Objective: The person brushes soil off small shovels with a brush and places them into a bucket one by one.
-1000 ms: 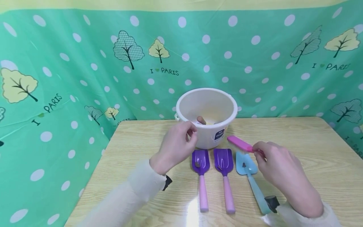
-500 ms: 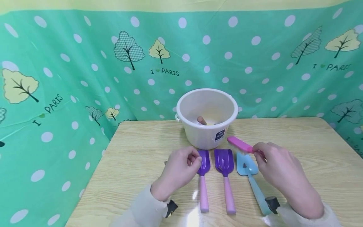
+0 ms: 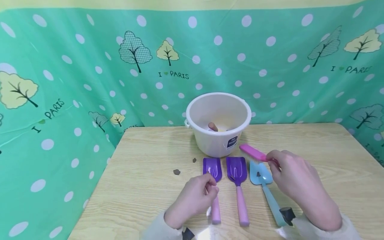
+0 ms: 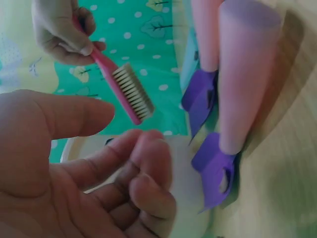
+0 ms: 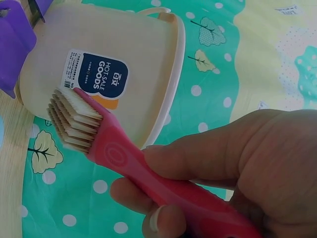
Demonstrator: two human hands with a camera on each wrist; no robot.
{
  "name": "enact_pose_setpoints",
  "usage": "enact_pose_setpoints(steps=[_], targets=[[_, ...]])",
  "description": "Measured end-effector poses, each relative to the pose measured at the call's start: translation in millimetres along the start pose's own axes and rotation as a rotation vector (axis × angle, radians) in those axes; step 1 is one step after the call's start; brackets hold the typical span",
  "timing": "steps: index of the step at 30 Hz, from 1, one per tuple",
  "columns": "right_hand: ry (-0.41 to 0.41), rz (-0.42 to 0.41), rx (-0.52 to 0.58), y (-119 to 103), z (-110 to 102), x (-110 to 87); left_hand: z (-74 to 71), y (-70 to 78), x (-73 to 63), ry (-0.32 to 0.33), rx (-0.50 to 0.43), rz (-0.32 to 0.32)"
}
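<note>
My right hand (image 3: pixel 300 183) grips a pink brush (image 5: pixel 116 148) by its handle, bristles facing down above a light-blue shovel (image 3: pixel 260 173). My left hand (image 3: pixel 196 196) hovers over the pink handle of the left purple shovel (image 3: pixel 212 168), overlapping it in the head view. Its fingers are loosely bent, with a gap between thumb and fingertips and nothing held, as the left wrist view shows. A second purple shovel (image 3: pixel 237 170) lies in the middle. Small dark bits lie on the shovels' blades, such as the dark bit (image 3: pixel 258 174) on the blue one.
Behind the shovels stands a white bucket (image 3: pixel 218 143) with a brown piece (image 3: pixel 213 126) inside. Dark crumbs (image 3: pixel 176 172) lie on the wooden table (image 3: pixel 138 186), left of the shovels. A green dotted cloth (image 3: pixel 180 93) hangs behind and at the sides.
My left hand has come back from the bucket's rim toward me, down to the left shovel's handle. The dark crumbs on the table now show. My right hand and the brush have stayed put.
</note>
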State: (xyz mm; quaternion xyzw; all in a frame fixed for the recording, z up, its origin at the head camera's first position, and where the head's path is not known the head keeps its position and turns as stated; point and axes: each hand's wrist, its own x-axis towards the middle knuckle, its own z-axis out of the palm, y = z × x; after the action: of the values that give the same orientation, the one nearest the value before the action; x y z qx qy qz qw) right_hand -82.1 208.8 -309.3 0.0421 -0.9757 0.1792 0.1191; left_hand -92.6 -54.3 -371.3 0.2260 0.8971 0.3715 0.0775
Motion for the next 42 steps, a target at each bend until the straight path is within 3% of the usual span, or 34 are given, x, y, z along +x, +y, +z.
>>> enact_pose_setpoints(steps=[6, 10, 14, 31, 42], targets=[[-0.011, 0.002, -0.003, 0, -1, 0.2, 14.2, -3.4, -4.3, -0.066, 0.116, -0.047], [-0.012, 0.0, -0.004, 0, -1, 0.1, 20.6, -5.4, -5.9, -0.068, 0.224, -0.042], [-0.009, 0.002, -0.003, 0, -1, 0.2, 25.6, -5.8, -7.4, -0.064, 0.272, -0.06], [0.016, -0.022, 0.002, 0, -1, 0.5, 35.3, -6.9, -9.5, -0.106, 0.278, -0.104], [0.037, -0.041, 0.007, 0, 0, -0.3, 36.1, -8.8, -8.5, -0.104, 0.218, -0.112]])
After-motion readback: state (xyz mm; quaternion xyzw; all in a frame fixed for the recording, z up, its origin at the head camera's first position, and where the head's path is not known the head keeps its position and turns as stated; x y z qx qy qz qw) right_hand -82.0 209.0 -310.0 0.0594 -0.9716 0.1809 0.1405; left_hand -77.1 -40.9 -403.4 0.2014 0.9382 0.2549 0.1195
